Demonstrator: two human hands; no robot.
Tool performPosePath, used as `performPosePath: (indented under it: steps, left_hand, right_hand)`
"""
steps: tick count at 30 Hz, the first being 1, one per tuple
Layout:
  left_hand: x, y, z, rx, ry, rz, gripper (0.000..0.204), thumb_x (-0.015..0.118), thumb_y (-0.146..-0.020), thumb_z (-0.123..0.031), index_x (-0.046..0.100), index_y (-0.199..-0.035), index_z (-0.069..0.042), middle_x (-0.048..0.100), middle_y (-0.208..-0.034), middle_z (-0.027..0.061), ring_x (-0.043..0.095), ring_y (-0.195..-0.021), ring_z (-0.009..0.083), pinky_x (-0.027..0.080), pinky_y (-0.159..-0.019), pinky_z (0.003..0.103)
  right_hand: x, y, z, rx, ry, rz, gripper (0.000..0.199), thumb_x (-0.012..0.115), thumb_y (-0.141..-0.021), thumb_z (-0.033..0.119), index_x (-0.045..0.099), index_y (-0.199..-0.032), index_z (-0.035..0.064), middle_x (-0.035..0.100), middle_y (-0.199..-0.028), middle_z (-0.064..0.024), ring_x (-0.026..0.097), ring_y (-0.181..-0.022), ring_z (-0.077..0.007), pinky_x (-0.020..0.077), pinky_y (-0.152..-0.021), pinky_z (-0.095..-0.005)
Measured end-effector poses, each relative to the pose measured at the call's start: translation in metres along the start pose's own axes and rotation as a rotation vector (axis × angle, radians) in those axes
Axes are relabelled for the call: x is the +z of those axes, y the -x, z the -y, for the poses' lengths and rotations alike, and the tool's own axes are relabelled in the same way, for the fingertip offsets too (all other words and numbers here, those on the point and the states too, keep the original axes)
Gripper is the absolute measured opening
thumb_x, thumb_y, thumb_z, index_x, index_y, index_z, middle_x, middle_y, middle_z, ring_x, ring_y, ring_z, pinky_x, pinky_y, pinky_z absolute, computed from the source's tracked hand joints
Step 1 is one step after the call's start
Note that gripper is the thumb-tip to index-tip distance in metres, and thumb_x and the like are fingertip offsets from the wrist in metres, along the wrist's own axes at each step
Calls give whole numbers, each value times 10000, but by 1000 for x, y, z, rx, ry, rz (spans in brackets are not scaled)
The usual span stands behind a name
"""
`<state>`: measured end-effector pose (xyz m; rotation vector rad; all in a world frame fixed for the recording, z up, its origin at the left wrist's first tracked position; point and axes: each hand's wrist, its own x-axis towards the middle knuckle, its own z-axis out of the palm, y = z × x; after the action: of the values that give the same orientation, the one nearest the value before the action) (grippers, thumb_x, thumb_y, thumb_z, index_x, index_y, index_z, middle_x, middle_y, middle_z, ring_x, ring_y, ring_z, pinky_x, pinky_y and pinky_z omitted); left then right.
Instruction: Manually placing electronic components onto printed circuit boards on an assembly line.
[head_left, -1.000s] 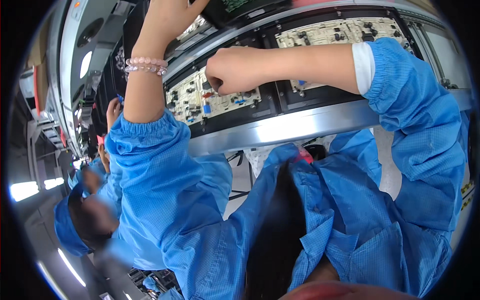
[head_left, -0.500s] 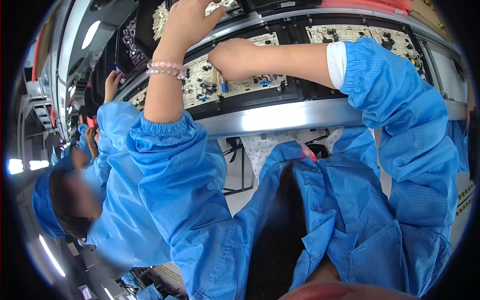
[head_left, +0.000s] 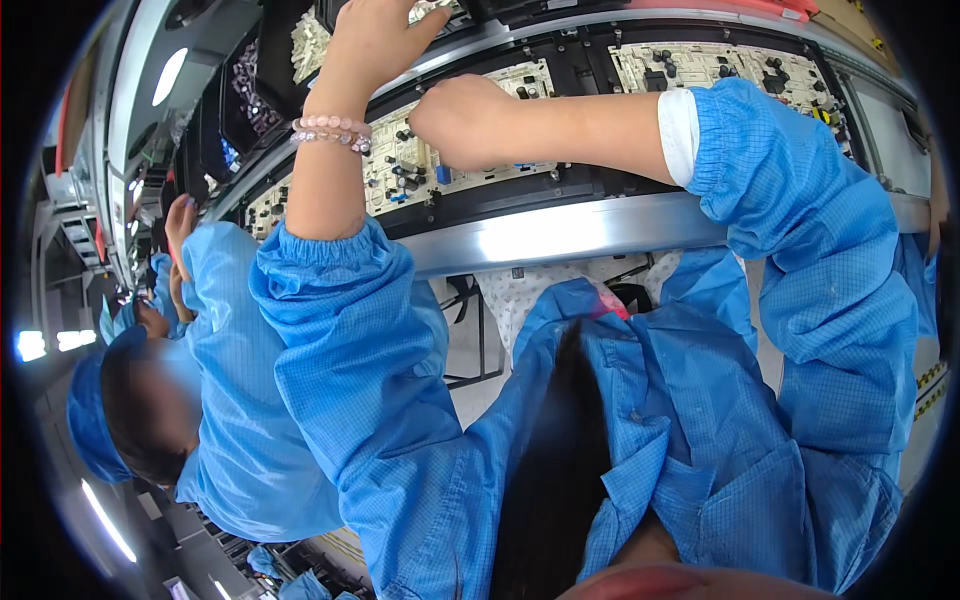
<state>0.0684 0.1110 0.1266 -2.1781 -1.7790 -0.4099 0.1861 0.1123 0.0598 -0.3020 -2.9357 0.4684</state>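
My right hand [head_left: 458, 120] is curled into a loose fist, its fingertips pressed down on a pale circuit board [head_left: 400, 172] studded with black components. I cannot see anything between the fingers. My left hand [head_left: 372, 38], with a pink bead bracelet [head_left: 330, 130] on its wrist, reaches up past the board to a tray of pale parts [head_left: 432, 10] at the top edge. Its fingertips are cut off by the picture's rim. Both forearms come out of blue coat sleeves.
A second circuit board [head_left: 720, 68] lies to the right in the same black carrier, above a shiny metal rail [head_left: 600, 228]. On my left a co-worker in a blue coat [head_left: 235, 400] and cap raises a hand [head_left: 180, 215] to the same line.
My right hand stays on the board and my left hand stays raised at the tray. The view has shifted slightly, and the co-worker's head now sits lower on the left.
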Motion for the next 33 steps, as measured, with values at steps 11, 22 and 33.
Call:
performPosePath:
  steps: [11, 22, 33]
  left_hand:
    - [-1, -24, -5, 32, 26, 22, 227, 630, -783, -233, 682, -884, -36, 639, -912, 191, 585, -911, 367, 467, -829, 431]
    - [-1, -26, -6, 21, 13, 0, 212, 645, -761, -223, 688, -854, -38, 634, -906, 192, 584, -904, 366, 468, -824, 430]
    - [0, -17, 6, 63, 35, -40, 223, 633, -760, -233, 687, -831, -29, 619, -871, 193, 578, -882, 364, 461, -800, 436]
  right_hand:
    - [-9, -15, -10, 32, -76, 107, 264, 643, -653, 49, 694, -910, 13, 686, -920, -181, 677, -865, -327, 546, -711, -423]
    - [-4, -13, -16, -29, -69, 37, 242, 632, -644, 54, 688, -871, -11, 680, -902, -197, 671, -857, -341, 541, -710, -437]
    - [-11, -19, -6, 30, -29, 83, 253, 657, -631, 22, 669, -881, -16, 678, -880, -196, 673, -833, -351, 544, -701, -426]
